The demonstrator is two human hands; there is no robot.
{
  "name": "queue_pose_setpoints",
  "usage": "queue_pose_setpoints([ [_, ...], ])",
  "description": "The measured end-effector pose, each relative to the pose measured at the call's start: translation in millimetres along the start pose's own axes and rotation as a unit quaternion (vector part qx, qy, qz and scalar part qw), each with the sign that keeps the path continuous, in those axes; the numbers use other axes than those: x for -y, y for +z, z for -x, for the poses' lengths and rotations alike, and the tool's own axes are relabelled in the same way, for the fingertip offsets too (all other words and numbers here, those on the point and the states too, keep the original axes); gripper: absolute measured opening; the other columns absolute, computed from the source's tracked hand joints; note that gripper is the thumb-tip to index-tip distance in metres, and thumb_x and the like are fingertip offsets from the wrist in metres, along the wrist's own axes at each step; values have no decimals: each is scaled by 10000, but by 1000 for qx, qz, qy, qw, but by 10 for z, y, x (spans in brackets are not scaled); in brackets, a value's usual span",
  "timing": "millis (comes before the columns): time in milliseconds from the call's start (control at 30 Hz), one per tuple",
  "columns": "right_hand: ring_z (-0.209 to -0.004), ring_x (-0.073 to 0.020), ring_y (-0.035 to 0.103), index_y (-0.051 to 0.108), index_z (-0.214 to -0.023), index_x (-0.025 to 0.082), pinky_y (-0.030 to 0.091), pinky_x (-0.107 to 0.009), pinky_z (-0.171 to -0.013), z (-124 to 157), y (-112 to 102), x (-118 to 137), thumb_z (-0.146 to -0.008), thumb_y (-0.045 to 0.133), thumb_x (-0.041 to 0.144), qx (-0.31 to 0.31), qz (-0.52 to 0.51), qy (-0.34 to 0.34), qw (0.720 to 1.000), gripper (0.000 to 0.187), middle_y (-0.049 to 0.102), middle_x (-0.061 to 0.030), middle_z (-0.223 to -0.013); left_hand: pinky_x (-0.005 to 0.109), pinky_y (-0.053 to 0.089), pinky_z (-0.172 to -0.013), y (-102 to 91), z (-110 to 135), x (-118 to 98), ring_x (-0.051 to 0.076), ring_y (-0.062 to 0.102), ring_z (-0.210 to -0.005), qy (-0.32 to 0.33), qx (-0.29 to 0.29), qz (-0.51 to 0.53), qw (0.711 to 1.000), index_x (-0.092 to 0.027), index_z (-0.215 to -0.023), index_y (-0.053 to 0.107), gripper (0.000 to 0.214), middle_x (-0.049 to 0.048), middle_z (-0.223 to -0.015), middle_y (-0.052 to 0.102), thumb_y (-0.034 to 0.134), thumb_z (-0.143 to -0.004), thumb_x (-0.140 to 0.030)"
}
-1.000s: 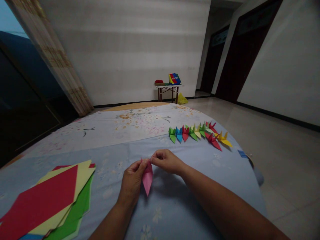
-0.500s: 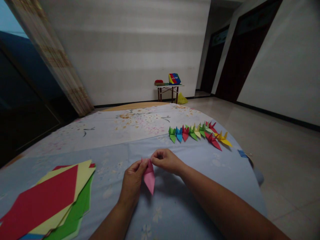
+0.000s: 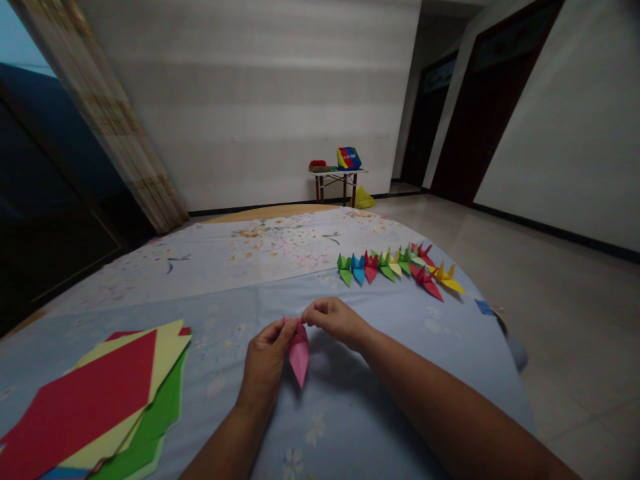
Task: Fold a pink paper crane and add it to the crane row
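A partly folded pink origami crane (image 3: pixel 299 360) hangs between my hands, a long pointed flap facing down toward me. My left hand (image 3: pixel 270 347) pinches its upper left part between thumb and fingers. At its upper right tip, the thumb and forefinger of my right hand (image 3: pixel 333 320) are pressed together on the paper. The fingers cover most of the upper folds. Beyond my right hand stand several finished paper cranes (image 3: pixel 371 267) in green, blue, red, pale yellow and yellow.
A stack of coloured paper sheets (image 3: pixel 95 393) lies at the left. Light blue cloth (image 3: pixel 390 413) and a white floral cloth (image 3: pixel 210 267) cover the round table. Against the far wall is a small table (image 3: pixel 340 173) bearing a colourful box (image 3: pixel 349 158).
The pink paper's lower point has swung slightly left and the flap looks narrower. Both hands stay almost in the same place, still pinching it.
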State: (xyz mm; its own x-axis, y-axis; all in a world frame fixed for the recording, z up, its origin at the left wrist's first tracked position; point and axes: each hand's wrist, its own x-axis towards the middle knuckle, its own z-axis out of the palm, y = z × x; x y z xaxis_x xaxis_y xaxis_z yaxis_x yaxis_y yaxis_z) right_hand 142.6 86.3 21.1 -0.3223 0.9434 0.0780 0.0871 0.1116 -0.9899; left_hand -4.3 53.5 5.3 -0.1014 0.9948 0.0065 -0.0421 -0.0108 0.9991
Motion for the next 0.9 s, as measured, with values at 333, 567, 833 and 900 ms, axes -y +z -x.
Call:
queue_pose_setpoints([
  [333,-559,-72,424,588,-663,118,319,-210,-565,36,-1,53,-699,606,323,23,-61,28,997,209,528,28,-601,225,426,-631,1,-7,17,147,566,-672,-1,2,35,999,-154,-801,704,315,26,-754,674,694,-652,-431],
  [567,-551,-69,423,589,-680,118,319,-204,-553,26,-13,35,-724,600,351,38,-51,-2,998,237,521,30,-597,213,419,-609,-2,-26,88,119,549,-623,-18,24,88,996,-143,-782,688,281,11,-702,653,700,-666,-400],
  [833,-514,-59,412,598,-674,128,304,-181,-502,-1,28,-43,-690,571,182,17,-6,-10,1000,63,517,42,-560,212,425,-616,14,-16,87,115,560,-617,-46,28,137,989,-143,-769,690,265,12,-713,665,731,-637,-369],
  [900,-525,-64,429,612,-699,127,322,-185,-519,0,24,-34,-682,570,177,15,-11,-8,1000,68,541,34,-579,210,423,-608,12,-17,88,111,558,-611,-45,26,142,988,-141,-773,692,266,11,-709,663,734,-634,-364],
])
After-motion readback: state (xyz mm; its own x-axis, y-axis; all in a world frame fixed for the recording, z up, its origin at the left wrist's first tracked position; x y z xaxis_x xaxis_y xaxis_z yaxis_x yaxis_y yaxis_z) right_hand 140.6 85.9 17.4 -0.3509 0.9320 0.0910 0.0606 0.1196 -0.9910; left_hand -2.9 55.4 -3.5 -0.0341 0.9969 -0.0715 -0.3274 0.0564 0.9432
